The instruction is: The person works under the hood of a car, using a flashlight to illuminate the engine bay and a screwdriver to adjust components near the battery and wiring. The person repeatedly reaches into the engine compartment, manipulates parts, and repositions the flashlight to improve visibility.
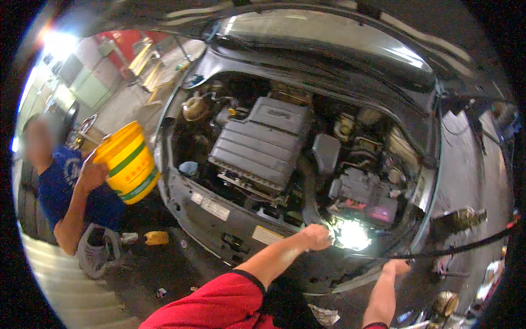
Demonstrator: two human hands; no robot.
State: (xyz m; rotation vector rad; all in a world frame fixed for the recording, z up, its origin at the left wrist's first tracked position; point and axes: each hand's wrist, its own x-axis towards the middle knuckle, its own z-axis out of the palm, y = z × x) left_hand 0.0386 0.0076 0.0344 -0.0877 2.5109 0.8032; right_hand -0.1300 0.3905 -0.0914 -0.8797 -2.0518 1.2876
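My left hand (318,237) is closed at the front edge of an open engine bay, right beside a glaring white light (353,234). What its fingers grip is lost in the glare. Lower and to the right, my right hand (398,267) is closed too, with a small dark end showing at its fingertips; its kind cannot be made out. Just above it a long black strip (455,249) runs off to the right. Behind the glare sits a battery-like dark box (381,213). A ribbed grey engine cover (263,142) fills the middle of the bay.
At the left, a person in a blue shirt (68,181) holds a yellow bucket (130,164) beside the car. A yellow container (156,238) lies on the floor. The raised hood (329,13) hangs overhead. Assorted parts and a round can (445,302) are at the lower right.
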